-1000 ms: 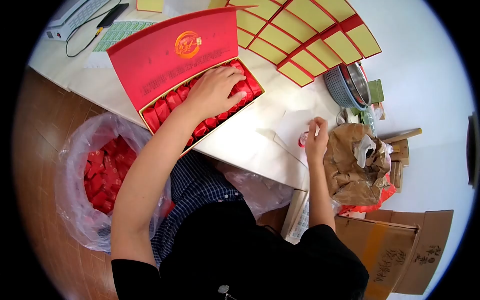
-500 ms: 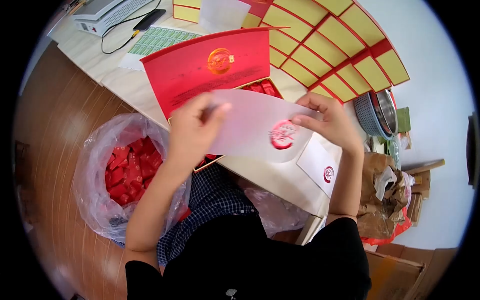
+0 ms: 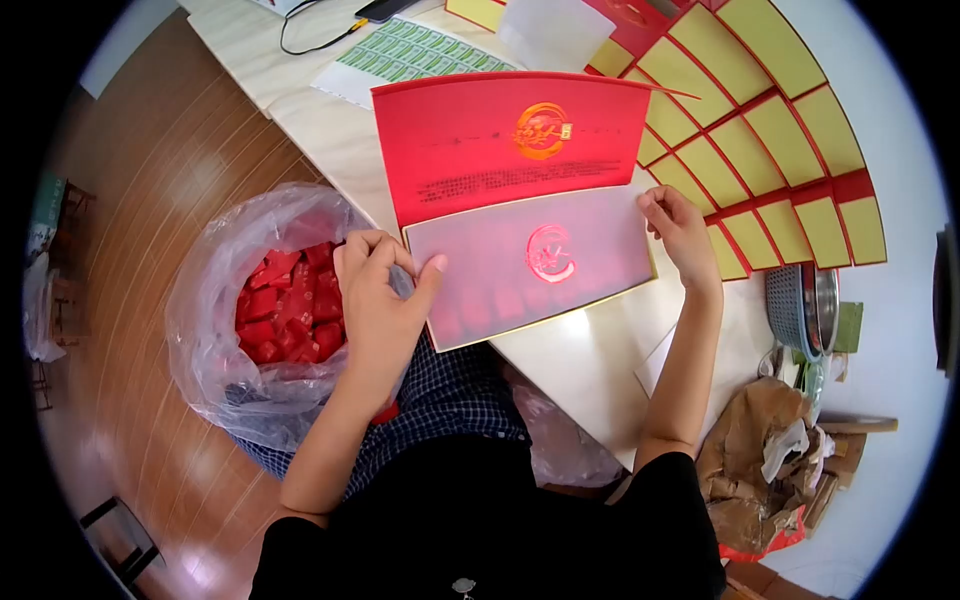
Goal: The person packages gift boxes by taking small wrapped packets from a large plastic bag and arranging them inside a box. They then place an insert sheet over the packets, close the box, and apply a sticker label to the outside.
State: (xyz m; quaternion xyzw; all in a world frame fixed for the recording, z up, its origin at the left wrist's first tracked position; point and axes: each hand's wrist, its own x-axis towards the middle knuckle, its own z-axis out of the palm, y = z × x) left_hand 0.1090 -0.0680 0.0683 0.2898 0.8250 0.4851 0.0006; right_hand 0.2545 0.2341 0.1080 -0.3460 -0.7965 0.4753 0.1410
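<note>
A translucent sheet with a red round emblem lies across the inside of an open red gift box; red shapes show faintly through it. The box's lid stands raised behind, with a gold emblem and dark text. At the sheet's left end is my left hand, its thumb on the sheet and its fingers curled at the box's edge. My right hand pinches at the upper right corner, where sheet and box rim meet.
A clear plastic bag of red packets stands at left. Stacked yellow-and-red boxes, a printed green sheet, a phone and a white card are on the table. A basket and brown paper sit at right.
The translucent sheet has gone from being held up in front of the box to lying over its contents. Both hands moved with it to the box's ends. The view has shifted.
</note>
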